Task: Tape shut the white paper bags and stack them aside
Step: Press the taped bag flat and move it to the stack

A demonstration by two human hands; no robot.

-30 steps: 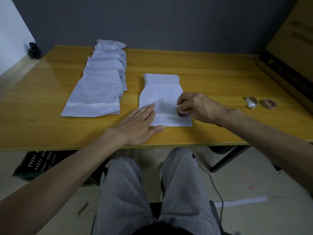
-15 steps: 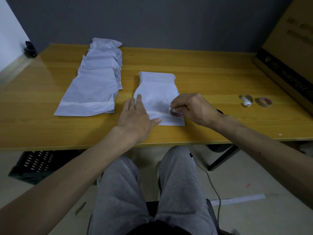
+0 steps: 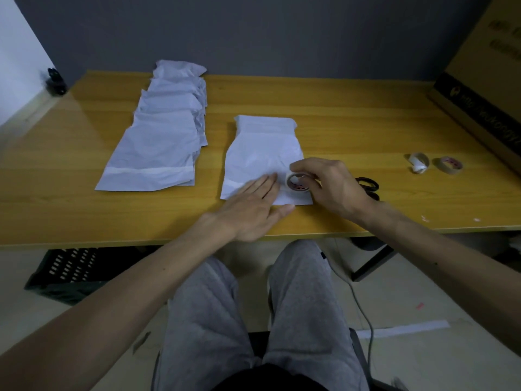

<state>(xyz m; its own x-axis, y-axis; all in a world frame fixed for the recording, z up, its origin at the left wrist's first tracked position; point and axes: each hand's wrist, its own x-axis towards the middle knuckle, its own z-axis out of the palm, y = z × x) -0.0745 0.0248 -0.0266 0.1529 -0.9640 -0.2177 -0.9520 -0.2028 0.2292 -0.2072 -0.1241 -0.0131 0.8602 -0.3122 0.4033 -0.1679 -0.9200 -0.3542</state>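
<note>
We press our left hand point(image 3: 251, 210) flat, fingers straight, on the near end of the creased white paper bag point(image 3: 262, 153), which lies midway on the yellow wooden counter point(image 3: 352, 117), long axis pointing away from us. Just right of it, our right hand point(image 3: 331, 187) grips the small tape roll point(image 3: 297, 184) against that same end.

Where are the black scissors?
In the head view the black scissors lie on the wooden table, right of the middle, half hidden behind the right hand; two tape rolls sit farther right.
</note>
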